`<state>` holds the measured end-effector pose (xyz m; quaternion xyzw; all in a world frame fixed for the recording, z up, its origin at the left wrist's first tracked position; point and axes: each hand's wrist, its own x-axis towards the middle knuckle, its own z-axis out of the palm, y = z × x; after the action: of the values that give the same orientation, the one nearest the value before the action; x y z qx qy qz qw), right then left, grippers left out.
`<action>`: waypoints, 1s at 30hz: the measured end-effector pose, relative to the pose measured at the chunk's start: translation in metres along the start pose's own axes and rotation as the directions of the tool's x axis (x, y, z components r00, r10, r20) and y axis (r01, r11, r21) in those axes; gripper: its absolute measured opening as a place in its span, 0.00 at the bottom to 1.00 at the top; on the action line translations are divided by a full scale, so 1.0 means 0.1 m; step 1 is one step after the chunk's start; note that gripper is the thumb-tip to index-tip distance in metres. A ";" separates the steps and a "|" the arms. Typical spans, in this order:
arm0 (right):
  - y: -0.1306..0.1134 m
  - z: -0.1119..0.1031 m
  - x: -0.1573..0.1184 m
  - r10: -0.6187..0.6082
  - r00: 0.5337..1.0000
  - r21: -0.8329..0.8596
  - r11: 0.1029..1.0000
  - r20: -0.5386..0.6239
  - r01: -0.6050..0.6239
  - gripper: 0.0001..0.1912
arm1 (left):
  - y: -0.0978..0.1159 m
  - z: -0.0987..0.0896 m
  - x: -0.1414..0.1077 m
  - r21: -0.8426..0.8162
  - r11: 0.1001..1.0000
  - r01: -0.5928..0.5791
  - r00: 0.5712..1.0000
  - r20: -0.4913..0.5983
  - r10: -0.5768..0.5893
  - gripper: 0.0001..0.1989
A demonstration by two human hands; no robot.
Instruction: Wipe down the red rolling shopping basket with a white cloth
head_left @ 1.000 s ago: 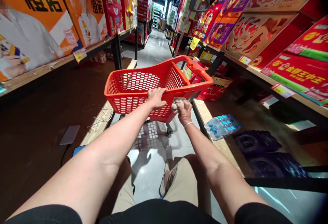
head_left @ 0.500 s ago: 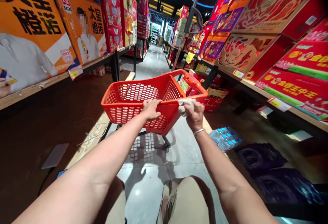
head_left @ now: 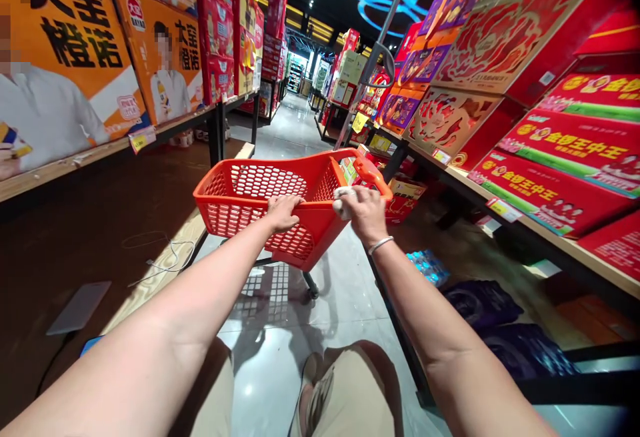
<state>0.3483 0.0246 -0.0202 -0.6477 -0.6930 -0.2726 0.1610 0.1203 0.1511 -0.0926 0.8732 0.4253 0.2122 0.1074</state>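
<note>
A red plastic shopping cart (head_left: 240, 218) with a honeycomb-pattern basket stands sideways in front of me, on the aisle floor. My left hand (head_left: 284, 214) is closed over the near rim, around its middle. At the right, my right hand (head_left: 369, 213) grips a crumpled whitish cloth (head_left: 343, 203) and presses it on the rim beside the handle (head_left: 369, 171). Some fingertips are hidden behind the cloth and the rim. Inside, the part of the basket that shows holds nothing I can make out.
Orange drink cartons (head_left: 157, 57) fill the left shelf. Red boxes (head_left: 565, 130) and gold-red gift boxes (head_left: 480, 43) line the right shelf. A grey metal pole (head_left: 395, 10) rises behind the cart. Wrapped bottles (head_left: 427, 267) lie low at right, and a white cable (head_left: 173, 253) at left.
The view has shifted, so the cart and both hands appear slightly further left. My right hand has turned flatter over the cloth; the left still holds the rim.
</note>
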 end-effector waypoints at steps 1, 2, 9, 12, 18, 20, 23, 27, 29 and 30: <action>0.16 -0.09 0.01 0.075 0.997 0.002 0.997 -0.023 -0.075 0.15 | -0.01 -0.02 0.00 0.000 1.000 0.004 1.000 0.008 -0.004 0.25; 0.31 -0.17 0.01 0.140 0.989 0.014 0.990 -0.042 -0.140 0.15 | -0.02 -0.05 0.01 0.001 1.000 0.010 1.000 0.012 -0.010 0.23; 0.76 -0.39 -0.03 0.103 0.994 0.330 0.938 0.019 -0.104 0.24 | -0.05 -0.16 -0.08 0.043 0.996 0.073 0.997 0.010 -0.073 0.21; 0.60 -0.50 -0.11 0.082 0.996 0.299 0.950 0.042 -0.091 0.26 | 0.07 -0.18 -0.19 0.018 0.995 0.094 0.995 -0.022 -0.094 0.34; 0.11 -0.80 -0.35 0.057 0.997 0.257 0.964 0.056 -0.069 0.27 | 0.79 -0.33 -0.38 -0.121 0.956 -0.266 0.964 -0.041 0.263 0.46; -0.05 -0.89 -0.45 0.004 0.999 0.300 0.954 0.040 -0.016 0.27 | 0.98 -0.38 -0.45 -0.087 0.937 -0.338 0.941 -0.053 0.334 0.40; -0.21 -0.98 -0.58 -0.095 0.995 0.403 0.911 -0.001 0.088 0.25 | 1.04 -0.42 -0.56 -0.029 0.960 -0.278 0.955 -0.116 0.273 0.30; -0.07 -0.92 -0.57 -0.125 0.989 0.481 0.864 -0.083 0.150 0.19 | 0.86 -0.50 -0.67 -0.037 0.954 -0.298 0.951 -0.098 0.293 0.26; 0.17 -0.82 -0.45 -0.079 0.992 0.449 0.886 -0.099 0.115 0.19 | 0.79 -0.54 -0.70 -0.054 0.942 -0.330 0.942 -0.076 0.326 0.26; 0.32 -0.76 -0.36 -0.041 0.995 0.417 0.906 -0.089 0.074 0.20 | 0.76 -0.56 -0.72 -0.064 0.938 -0.342 0.939 -0.075 0.337 0.25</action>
<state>0.3738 -0.0493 0.0253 -0.5662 -0.7473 -0.1471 0.3152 0.1083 0.0482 -0.0348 0.9217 0.2631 0.2708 0.0891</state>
